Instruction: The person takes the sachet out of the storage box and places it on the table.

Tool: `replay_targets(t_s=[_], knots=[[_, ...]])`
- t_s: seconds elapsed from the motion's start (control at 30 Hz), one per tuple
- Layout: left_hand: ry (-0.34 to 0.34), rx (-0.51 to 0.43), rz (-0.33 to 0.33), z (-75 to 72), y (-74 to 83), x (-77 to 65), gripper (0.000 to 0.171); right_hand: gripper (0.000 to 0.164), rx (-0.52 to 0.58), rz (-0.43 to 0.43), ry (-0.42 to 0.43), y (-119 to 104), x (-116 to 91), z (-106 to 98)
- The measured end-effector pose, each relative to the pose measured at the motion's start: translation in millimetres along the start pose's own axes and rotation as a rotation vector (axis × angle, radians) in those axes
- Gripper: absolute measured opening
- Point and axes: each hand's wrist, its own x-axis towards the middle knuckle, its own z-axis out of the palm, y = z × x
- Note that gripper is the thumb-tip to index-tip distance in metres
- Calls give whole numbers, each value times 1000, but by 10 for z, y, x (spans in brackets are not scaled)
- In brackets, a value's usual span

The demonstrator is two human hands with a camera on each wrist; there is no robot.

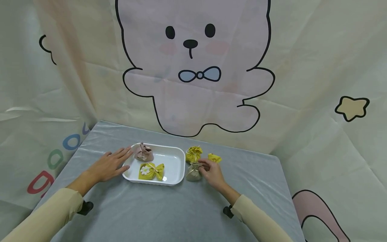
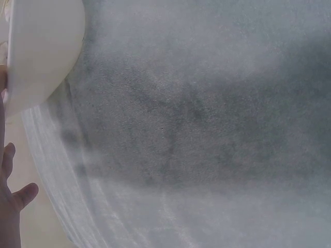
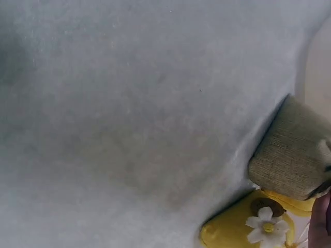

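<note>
A white tray (image 1: 173,168) holds a pinkish-beige drawstring pouch (image 1: 144,153) at its back left and a yellow pouch (image 1: 157,172) with a white flower at its front. My left hand (image 1: 110,165) rests at the tray's left edge, fingers extended and thumb over the rim; the left wrist view catches only part of it. Just right of the tray, my right hand (image 1: 212,173) pinches the gathered neck of a grey-green drawstring pouch (image 1: 192,173). That pouch (image 3: 289,155) shows its woven side in the right wrist view, where most of the hand is cut off.
Behind the grey-green pouch sits another yellow pouch (image 1: 193,154). A further yellow pouch (image 1: 215,158) lies to its right, partly hidden by the right hand. Grey-blue cloth covers the table (image 1: 145,211). A printed curtain (image 1: 302,84) hangs at the table's back edge.
</note>
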Motion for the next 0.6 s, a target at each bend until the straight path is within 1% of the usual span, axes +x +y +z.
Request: replay_targets(t_s=[0.1, 0.17, 0.23, 0.47, 0.6], knots=[[4, -6, -1, 1, 3, -1, 67, 29, -11, -11, -19, 52, 15, -7], [6, -6, 1, -1, 4, -1, 67, 30, 2, -24, -29, 69, 20, -11], [9, -6, 4, 2, 2, -1, 67, 31, 12, -27, -37, 62, 20, -16], [18, 3, 9, 22, -14, -6, 67, 34, 7, 14, -76, 0, 29, -18], [26, 3, 16, 21, -14, -6, 66, 35, -31, -13, -80, -57, 43, -6]])
